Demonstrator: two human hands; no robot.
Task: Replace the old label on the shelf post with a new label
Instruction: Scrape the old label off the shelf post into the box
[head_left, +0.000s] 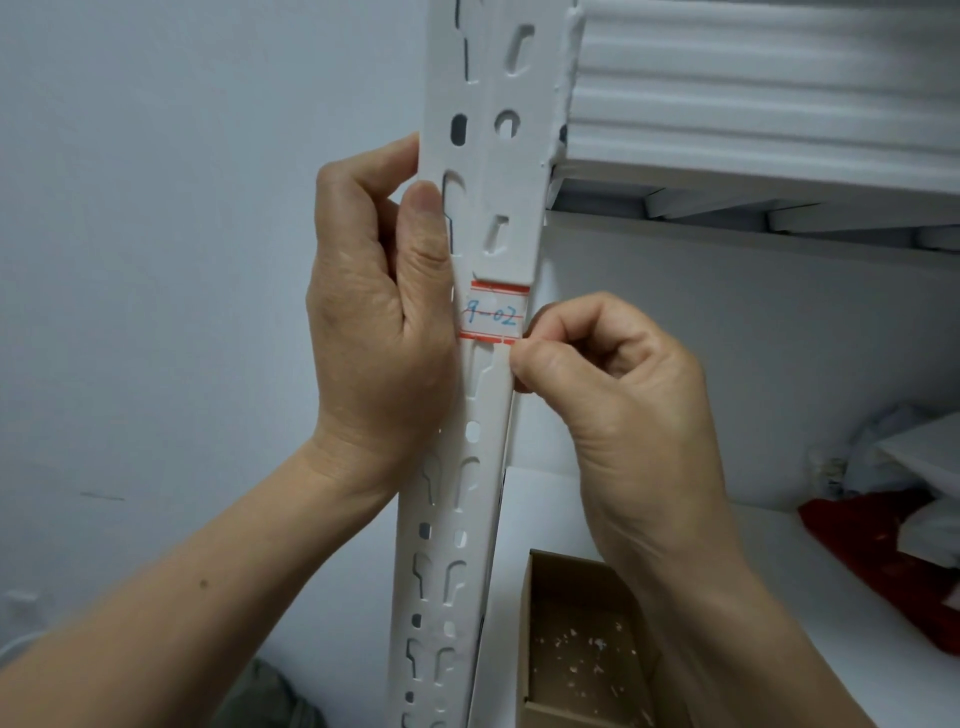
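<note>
So the label (492, 312) is stuck across the front face of the white shelf post (470, 467), right between the two sets of fingers. It's a white sticker with red lines along top and bottom, and something like "9-02" is scrawled on it in blue pen.

Its lower right corner is pinched by the right hand (618, 405): the thumb tip is pressed against the post's edge just under the red line, the forefinger is hooked in at the label's right edge, and the other fingers are curled tight into the palm. How much of the corner is actually lifted can't be made out.

The post itself is gripped by the left hand (374, 322), with the fingers wrapped round behind it and the thumb laid flat up the front, its side just touching the label's left edge. The post is punched with keyhole slots and round holes above and below the fingers.

Below the right wrist, a small open cardboard box (540, 623) is parked on the white shelf board (561, 509), with pale scraps scattered in its bottom. Well off to the right of the right-hand fingers, something red (878, 551) is lying on the same board. Above them, white foam sheets (753, 104) are stacked on the upper shelf. Left of the left-hand knuckles there's just a pale wall (156, 208).
</note>
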